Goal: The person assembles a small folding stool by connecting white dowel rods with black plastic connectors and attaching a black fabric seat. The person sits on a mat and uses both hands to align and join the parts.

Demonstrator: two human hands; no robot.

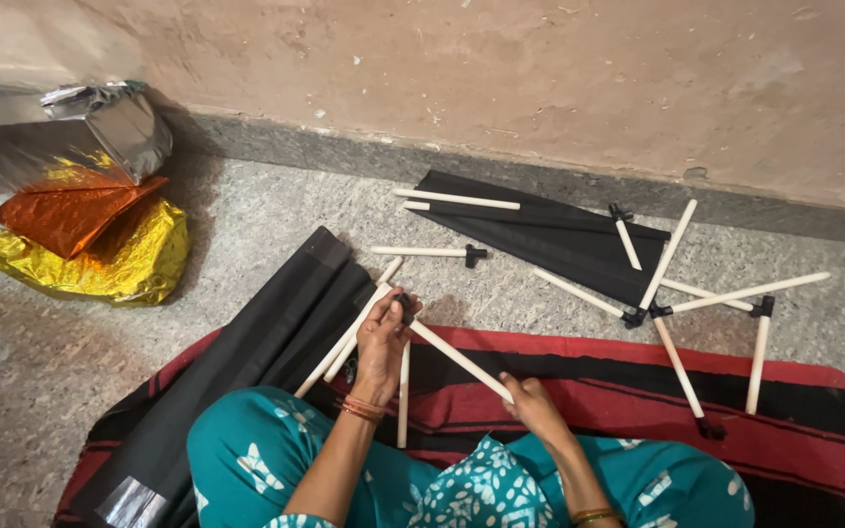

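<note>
The white rod (460,361) I am holding slants across my lap above the red and black striped mat (794,430), near its far edge. My right hand (535,403) grips its lower end, fingers curled tight round it. My left hand (383,337) is at the upper end, where a small black connector (402,299) sits; my fingertips pinch there, thumb against the rest. Under that hand a few more white rods (349,340) lie bunched, fanning toward my knee, one pointing straight down beside my wrist.

To the left of these a long black fabric roll (246,367) runs along the mat's left edge onto the speckled stone floor (51,362). Beyond the mat's far edge, on the floor, lie a folded black cloth (550,240) and scattered white rods with black joints (677,362), some crossing the cloth, others reaching the mat's far right corner. By the wall (540,68), far left, sit crumpled foil sheets (80,225) in silver, orange and gold.
</note>
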